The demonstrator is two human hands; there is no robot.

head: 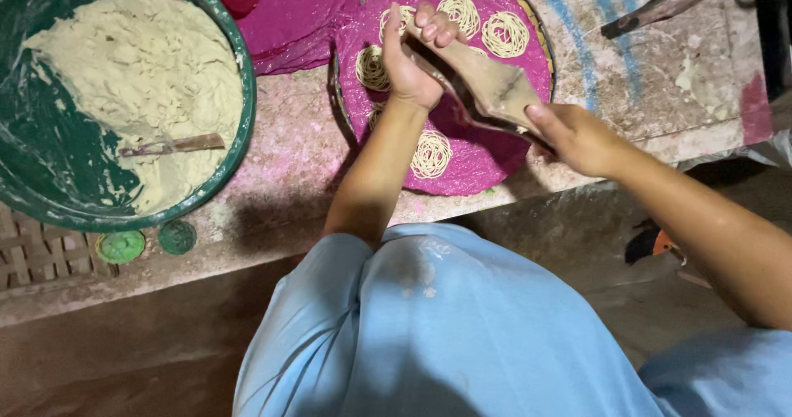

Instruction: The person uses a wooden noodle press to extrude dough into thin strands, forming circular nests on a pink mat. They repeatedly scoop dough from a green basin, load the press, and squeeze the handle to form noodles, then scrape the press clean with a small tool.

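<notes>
A wooden noodle press [493, 83] hangs over a round woven tray [540, 33] lined with magenta cloth [474, 157]. My left hand [412, 58] grips the press's upper handle, fingers wrapped over its top end. My right hand [577, 136] holds its lower handle at the tray's right edge. Several pale coiled noodle nests lie on the cloth, one [431, 153] near the front and others [505, 33] at the back. The press's middle is partly hidden by my hands.
A large green bowl [239, 128] of pale dough with a wooden spatula [173, 145] sits at the left. Two small green discs [121, 246] lie below it. More magenta cloth [289, 13] is behind. My blue-clad knees [429, 326] fill the foreground.
</notes>
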